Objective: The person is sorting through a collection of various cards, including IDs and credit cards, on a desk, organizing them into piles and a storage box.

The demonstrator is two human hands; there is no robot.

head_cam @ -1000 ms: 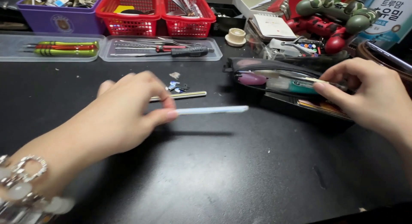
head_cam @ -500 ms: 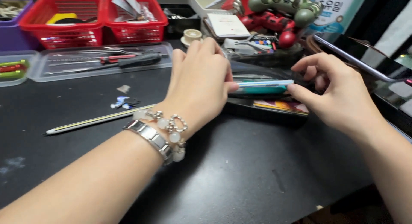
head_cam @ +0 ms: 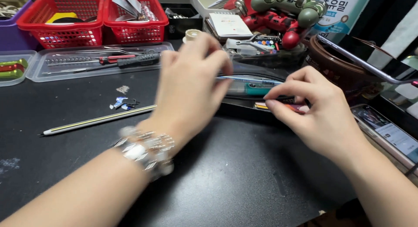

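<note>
My left hand (head_cam: 189, 85), blurred at frame centre, is pinching a pale blue pen (head_cam: 250, 80) over the black pencil case (head_cam: 261, 106). My right hand (head_cam: 315, 111) is gripping the case's near edge, centre right.

A long thin pencil (head_cam: 98, 120) lies on the flat work table (head_cam: 226, 183), left of the left hand (head_cam: 189, 85), with small paper scraps (head_cam: 123, 103) just behind it. Behind these sit two shallow lidded tool trays (head_cam: 100, 61) side by side, and behind the trays stand two mesh plastic baskets (head_cam: 93, 18) with a third tub (head_cam: 8, 9) at far left. The soft zip pencil case (head_cam: 261, 85) lies between the left hand and the right hand (head_cam: 313, 109), game controllers (head_cam: 291, 13) behind it and a flat smartphone (head_cam: 387, 133) to the right.
</note>
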